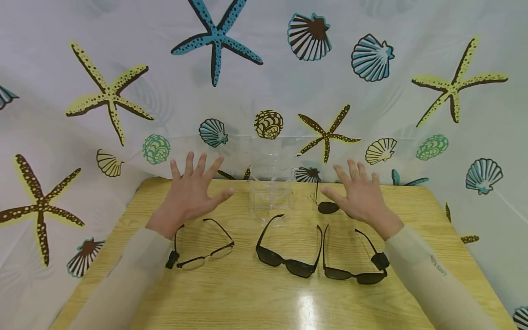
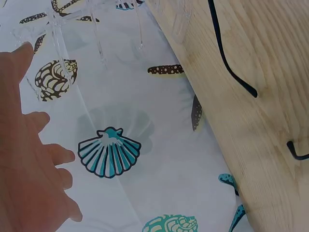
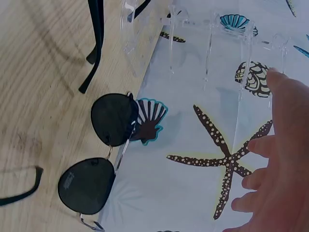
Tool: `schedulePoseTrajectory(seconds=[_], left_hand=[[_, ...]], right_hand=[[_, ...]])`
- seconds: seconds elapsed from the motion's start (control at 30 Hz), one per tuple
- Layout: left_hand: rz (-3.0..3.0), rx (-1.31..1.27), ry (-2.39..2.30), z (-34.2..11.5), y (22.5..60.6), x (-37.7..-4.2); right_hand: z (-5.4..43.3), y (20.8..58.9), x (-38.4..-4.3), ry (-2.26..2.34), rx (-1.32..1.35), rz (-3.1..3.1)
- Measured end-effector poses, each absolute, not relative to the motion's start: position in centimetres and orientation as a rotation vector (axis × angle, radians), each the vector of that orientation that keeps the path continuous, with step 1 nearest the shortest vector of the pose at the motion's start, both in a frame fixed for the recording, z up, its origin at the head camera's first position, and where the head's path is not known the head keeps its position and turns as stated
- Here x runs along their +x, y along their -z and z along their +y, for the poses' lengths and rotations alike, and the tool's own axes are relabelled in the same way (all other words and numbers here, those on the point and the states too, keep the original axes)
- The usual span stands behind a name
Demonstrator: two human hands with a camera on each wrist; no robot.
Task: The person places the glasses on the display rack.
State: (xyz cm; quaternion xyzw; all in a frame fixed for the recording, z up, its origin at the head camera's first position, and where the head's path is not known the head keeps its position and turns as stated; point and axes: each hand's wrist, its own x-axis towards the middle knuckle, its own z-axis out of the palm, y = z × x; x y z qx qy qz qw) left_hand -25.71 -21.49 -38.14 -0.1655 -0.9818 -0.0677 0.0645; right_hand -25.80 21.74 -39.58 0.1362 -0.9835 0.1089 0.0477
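In the head view my left hand (image 1: 191, 190) is spread with straight fingers over the table's back left, holding nothing. Below its wrist lies a pair of thin-framed eyeglasses (image 1: 222, 248) with clear lenses. My right hand (image 1: 359, 195) is likewise spread out, over the back right, and partly covers dark aviator sunglasses (image 3: 113, 121). Between the hands stands a clear plastic eyewear rack (image 1: 272, 188) with several tiers and no glasses on it. Black sunglasses (image 1: 284, 262) lie in the middle, and another dark-lensed pair (image 1: 354, 276) rests just right of them, temples pointing back.
The wooden table (image 1: 231, 302) ends at the back against a white cloth (image 1: 255, 91) printed with starfish and shells. This cloth also hangs along both sides. A small black device (image 1: 380, 261) sits at the right wrist, and a similar device (image 1: 172, 260) at the left.
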Motion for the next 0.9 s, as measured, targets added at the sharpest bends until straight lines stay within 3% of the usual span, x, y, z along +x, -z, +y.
schedulePoseTrajectory(seconds=[0.9], left_hand=[[-2.9,-0.714,0.763,-18.9,40.7,-21.3]], right_hand=[[19.5,42.2,-19.6,-0.862,0.475,-2.917]])
